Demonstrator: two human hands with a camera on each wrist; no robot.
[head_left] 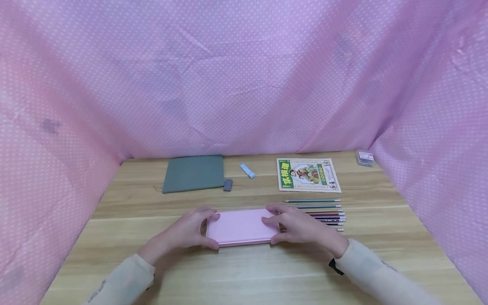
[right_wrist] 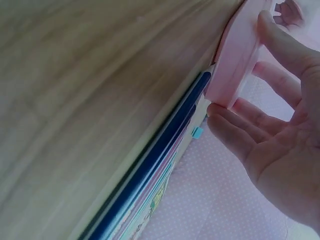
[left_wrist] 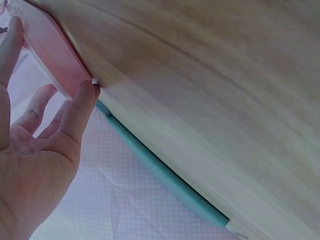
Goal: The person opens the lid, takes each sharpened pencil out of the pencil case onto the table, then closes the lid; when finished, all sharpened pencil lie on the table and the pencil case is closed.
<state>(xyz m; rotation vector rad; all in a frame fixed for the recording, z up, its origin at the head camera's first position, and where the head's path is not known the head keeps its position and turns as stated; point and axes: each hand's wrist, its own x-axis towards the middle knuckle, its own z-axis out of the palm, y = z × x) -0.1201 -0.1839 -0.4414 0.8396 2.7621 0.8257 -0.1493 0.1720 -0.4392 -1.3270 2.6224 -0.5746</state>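
1. Pink case (head_left: 241,226): lies flat near the middle of the table (head_left: 244,275), closer to the near edge than the far one.
2. Left hand (head_left: 188,232): grips the case's left end, thumb on the near side and fingers on the far side.
3. Right hand (head_left: 301,226): grips the right end in the same way.
4. Step in hand, as a judgement: seating or opening the case. The next move calls for a steady two-ended hold and a parting of lid and base.
5. Pencils (head_left: 324,214): lined up just right of the case; their near ends are hidden behind the right hand.
6. Far edge: grey pouch (head_left: 194,173), dark eraser (head_left: 227,184), blue eraser (head_left: 247,170), booklet (head_left: 307,174), small box (head_left: 364,157) at the far right corner.
7. Whether the case is latched cannot be made out; the wrist views are blurred.
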